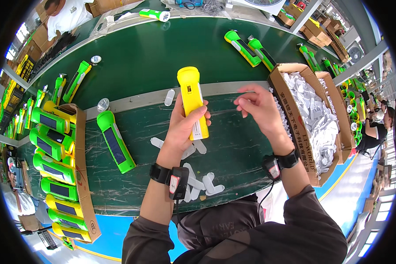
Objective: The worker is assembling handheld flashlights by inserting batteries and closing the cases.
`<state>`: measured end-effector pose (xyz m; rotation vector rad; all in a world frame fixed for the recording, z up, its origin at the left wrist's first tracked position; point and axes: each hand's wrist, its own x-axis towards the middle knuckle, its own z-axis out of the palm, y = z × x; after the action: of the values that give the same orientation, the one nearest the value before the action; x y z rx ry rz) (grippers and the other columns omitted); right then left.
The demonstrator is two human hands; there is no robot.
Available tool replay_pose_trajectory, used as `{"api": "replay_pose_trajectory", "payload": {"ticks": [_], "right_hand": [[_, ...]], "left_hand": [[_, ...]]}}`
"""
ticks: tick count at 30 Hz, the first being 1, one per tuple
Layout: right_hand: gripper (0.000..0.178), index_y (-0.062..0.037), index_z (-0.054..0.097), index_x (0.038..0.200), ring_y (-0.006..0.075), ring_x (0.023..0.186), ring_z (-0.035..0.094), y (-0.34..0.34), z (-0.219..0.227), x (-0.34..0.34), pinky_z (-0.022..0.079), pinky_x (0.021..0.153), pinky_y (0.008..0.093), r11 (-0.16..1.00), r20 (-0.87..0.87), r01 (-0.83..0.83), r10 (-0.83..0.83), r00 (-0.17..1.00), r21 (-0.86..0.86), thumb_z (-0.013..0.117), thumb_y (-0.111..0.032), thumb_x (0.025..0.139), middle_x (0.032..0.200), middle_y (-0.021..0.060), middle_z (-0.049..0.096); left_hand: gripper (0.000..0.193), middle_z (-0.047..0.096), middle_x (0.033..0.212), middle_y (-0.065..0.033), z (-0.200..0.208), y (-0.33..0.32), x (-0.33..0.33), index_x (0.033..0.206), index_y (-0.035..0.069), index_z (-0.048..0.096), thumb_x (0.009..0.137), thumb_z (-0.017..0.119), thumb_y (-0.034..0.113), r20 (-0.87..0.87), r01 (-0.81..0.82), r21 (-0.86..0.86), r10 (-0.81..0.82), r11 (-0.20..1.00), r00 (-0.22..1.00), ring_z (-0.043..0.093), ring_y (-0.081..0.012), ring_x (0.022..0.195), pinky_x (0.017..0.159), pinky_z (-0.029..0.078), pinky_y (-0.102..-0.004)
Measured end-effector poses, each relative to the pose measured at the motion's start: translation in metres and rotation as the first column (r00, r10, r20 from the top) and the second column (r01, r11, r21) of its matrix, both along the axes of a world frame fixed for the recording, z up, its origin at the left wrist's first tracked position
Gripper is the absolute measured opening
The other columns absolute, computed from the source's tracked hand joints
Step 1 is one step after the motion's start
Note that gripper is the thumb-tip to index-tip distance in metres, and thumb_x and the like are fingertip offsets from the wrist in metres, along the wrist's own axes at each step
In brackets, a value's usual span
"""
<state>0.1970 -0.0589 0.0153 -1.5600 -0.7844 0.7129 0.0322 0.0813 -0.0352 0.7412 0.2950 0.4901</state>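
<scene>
My left hand [181, 121] is closed around a yellow flashlight [190, 90]. Its head points away from me, and a small rectangular opening shows in its upper body. A printed label sits near its lower end, beside my thumb. Held above the table to the right, my right hand [260, 108] has its fingers loosely bent and apart, with nothing visible in them. White oval plastic pieces [197, 182] lie scattered under and beside my left wrist, and one more white piece [169, 97] lies just beyond that hand. A green flashlight with a dark solar panel [114, 143] rests on the table to the left.
At left, a cardboard box [84, 176] holds several green and yellow flashlights. An open carton of white plastic pieces [310, 119] stands at right. Beyond the metal edge strip runs a green conveyor belt [136, 57] bearing more flashlights [242, 48]. A person [70, 15] is at the far left.
</scene>
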Motion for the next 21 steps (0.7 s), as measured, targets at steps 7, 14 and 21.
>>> {"api": "replay_pose_trajectory", "payload": {"ticks": [7, 14, 21], "right_hand": [[0.013, 0.0072, 0.061, 0.1, 0.0179, 0.085, 0.067, 0.02, -0.03, -0.008, 0.056, 0.076, 0.0278, 0.981, 0.015, -0.162, 0.164, 0.986, -0.102, 0.053, 0.002, 0.092, 0.097, 0.0135, 0.066], [0.006, 0.0065, 0.062, 0.091, 0.0146, 0.081, 0.066, 0.026, -0.023, -0.02, 0.054, 0.073, 0.0255, 0.983, 0.123, -0.127, 0.143, 0.982, -0.135, 0.057, 0.004, 0.088, 0.089, 0.0113, 0.066], [0.011, 0.0033, 0.064, 0.087, 0.0101, 0.068, 0.064, 0.019, -0.032, -0.016, 0.051, 0.062, 0.0239, 0.967, 0.122, -0.194, 0.215, 0.969, -0.164, 0.07, 0.002, 0.078, 0.075, 0.009, 0.067]], "left_hand": [[0.075, 0.057, 0.106, -0.0102, 0.003, -0.003, 0.003, 0.143, 0.014, 0.028, 0.082, 0.069, 0.004, -0.027, -0.008, 0.114, 0.012, 0.993, 1.0, 0.063, -0.0177, 0.08, 0.067, 0.056, -0.0337], [0.058, 0.058, 0.108, -0.0114, 0.008, 0.0, -0.003, 0.138, 0.013, 0.033, 0.088, 0.062, 0.012, -0.041, 0.009, 0.061, -0.007, 0.998, 0.999, 0.063, -0.0188, 0.082, 0.07, 0.055, -0.0344], [0.049, 0.058, 0.11, -0.0126, 0.002, -0.004, 0.003, 0.136, 0.014, 0.031, 0.094, 0.057, 0.016, 0.012, 0.007, 0.011, -0.007, 1.0, 1.0, 0.065, -0.0231, 0.09, 0.074, 0.057, -0.0362]]}}
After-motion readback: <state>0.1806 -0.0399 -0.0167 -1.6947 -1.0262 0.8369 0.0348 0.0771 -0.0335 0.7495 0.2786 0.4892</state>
